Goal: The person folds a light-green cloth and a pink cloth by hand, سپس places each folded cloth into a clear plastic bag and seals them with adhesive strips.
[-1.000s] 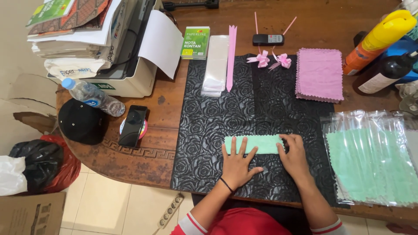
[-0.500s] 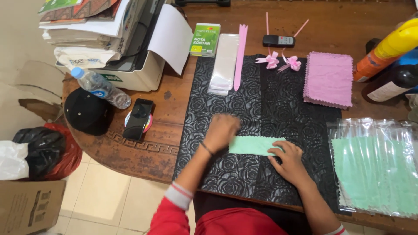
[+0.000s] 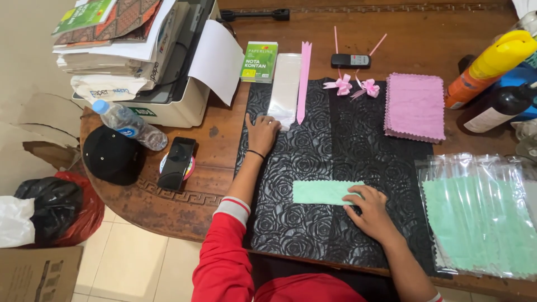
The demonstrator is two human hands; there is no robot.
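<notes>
**Hands apart on the black mat**

The left hand reaches to eleven o'clock, fingers loosely curled on the near end of the clear sleeves; whether it grips one is hard to tell. The right hand lies flat, pinning the folded green cloth at the centre of the black mat.

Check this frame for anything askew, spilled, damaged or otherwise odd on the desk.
Nothing is spilled or broken. The one odd spot is the clear plastic water bottle, lying on its side by the black cap near the round wooden table's edge. The black phone sits atop a roll of tape. The folded green cloth lies flat.
</notes>
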